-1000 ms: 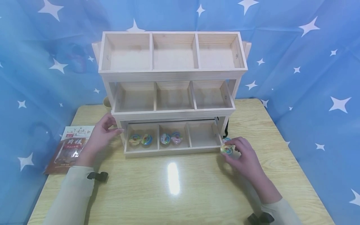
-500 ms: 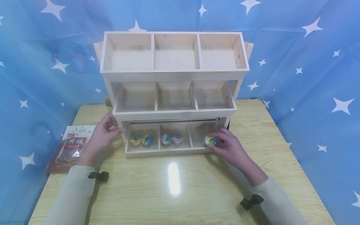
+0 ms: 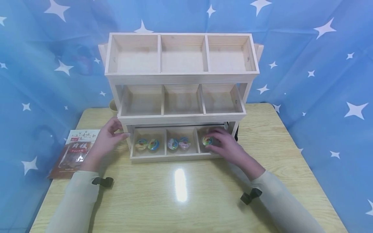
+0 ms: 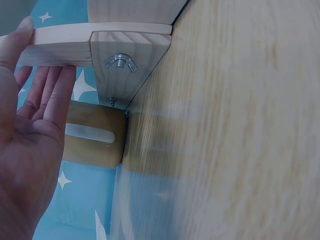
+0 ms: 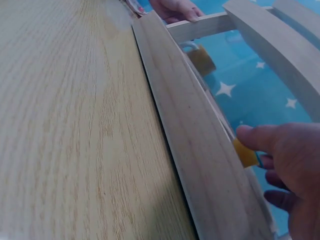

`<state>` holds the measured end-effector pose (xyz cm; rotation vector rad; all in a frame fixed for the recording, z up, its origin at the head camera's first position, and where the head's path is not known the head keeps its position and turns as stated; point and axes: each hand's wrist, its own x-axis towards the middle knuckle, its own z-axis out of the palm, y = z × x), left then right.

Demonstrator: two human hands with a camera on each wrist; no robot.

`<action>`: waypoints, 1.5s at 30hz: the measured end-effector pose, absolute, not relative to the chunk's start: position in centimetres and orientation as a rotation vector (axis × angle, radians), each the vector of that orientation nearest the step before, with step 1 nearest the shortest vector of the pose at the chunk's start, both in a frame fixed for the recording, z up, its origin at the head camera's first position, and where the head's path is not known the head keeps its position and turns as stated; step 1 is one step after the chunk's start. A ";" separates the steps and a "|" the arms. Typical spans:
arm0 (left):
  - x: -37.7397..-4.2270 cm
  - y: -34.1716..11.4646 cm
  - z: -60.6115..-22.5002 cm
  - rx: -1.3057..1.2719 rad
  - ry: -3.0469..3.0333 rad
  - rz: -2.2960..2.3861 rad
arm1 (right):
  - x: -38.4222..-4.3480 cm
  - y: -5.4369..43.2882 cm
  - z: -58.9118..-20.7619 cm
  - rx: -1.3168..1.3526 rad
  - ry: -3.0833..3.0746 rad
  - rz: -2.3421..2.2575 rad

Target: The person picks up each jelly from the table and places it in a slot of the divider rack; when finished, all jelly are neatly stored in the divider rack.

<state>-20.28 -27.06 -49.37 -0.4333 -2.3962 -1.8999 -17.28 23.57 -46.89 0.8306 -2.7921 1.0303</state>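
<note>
A three-tier wooden rack (image 3: 180,78) stands at the back of the table. At its left side my left hand (image 3: 106,139) grips the wooden side post (image 4: 60,52), thumb on one face and fingers on the other. My right hand (image 3: 230,149) reaches into the bottom tier's right compartment and pinches a small round tub with a colourful top (image 3: 207,140). In the right wrist view the tub shows yellow (image 5: 244,153) beside the thumb. Similar tubs sit in pairs in the left compartment (image 3: 153,144) and the middle one (image 3: 184,143). Whether the held tub touches the compartment floor cannot be told.
A brown and white printed packet (image 3: 74,153) lies on the table at the left. Behind the rack's left post stands a tan cup (image 3: 112,106). A dark strap (image 3: 236,133) hangs near the right post. A star-patterned blue cloth (image 3: 306,97) surrounds the table.
My right hand has moved left with the tub, from beside the rack's right end into the bottom right compartment. The left hand keeps its hold on the post.
</note>
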 end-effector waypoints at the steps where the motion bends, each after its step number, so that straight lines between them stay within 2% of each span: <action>1: -20.3 -27.0 -49.3 -0.429 -2.398 -1.897 | -17.4 23.5 -46.9 0.832 -2.799 1.033; 28: -20.2 -27.1 -49.3 -0.426 -2.413 -1.883 | -18.8 22.9 -48.2 0.904 -2.875 0.882; 45: -20.2 -27.0 -49.3 -0.443 -2.411 -1.883 | -18.5 23.3 -48.4 0.840 -2.871 0.983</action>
